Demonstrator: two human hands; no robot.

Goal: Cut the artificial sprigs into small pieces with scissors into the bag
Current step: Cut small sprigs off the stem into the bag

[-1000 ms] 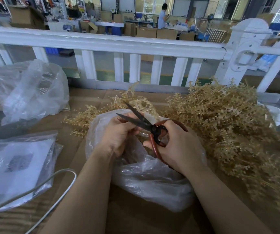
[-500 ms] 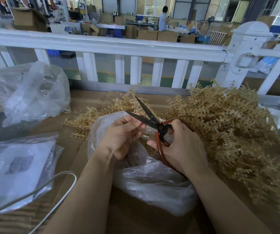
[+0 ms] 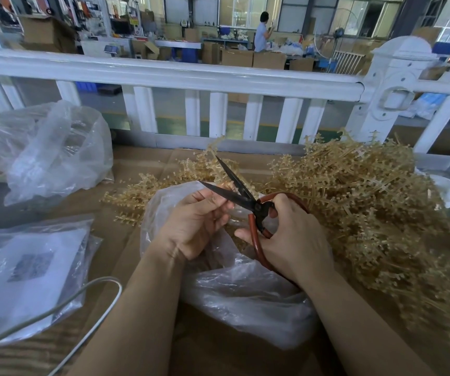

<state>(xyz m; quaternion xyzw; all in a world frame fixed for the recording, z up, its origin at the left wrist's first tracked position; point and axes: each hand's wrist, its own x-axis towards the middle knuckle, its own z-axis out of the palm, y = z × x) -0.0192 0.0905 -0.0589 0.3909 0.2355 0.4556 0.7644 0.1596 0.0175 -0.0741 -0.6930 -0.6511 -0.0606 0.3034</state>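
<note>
Between the two hands, over the mouth of the bag (image 3: 245, 289), the scissors (image 3: 241, 198) stand with blades spread wide, tips pointing away toward the white railing (image 3: 164, 74); right hand (image 3: 294, 240) curled through and around the red loop handles, gripping them; left hand (image 3: 194, 223) with fingers bent at the lower blade, seemingly pinching a short piece of sprig, though the piece itself is hidden behind the fingers. Uncut artificial sprigs (image 3: 367, 213) lie heaped on the cardboard surface (image 3: 142, 164) to the right of the bag and touching it, with a few more behind it; two other clear plastic bags (image 3: 53, 153) sit well to the left; a pale cable (image 3: 91, 302) loops at lower left. Risks, as judged: left fingertips lie just beside the open edge, so a hasty closure could nick them; a cut made beyond the bag's rim would scatter pieces onto the cardboard; the lower blade could snag the thin plastic.
</note>
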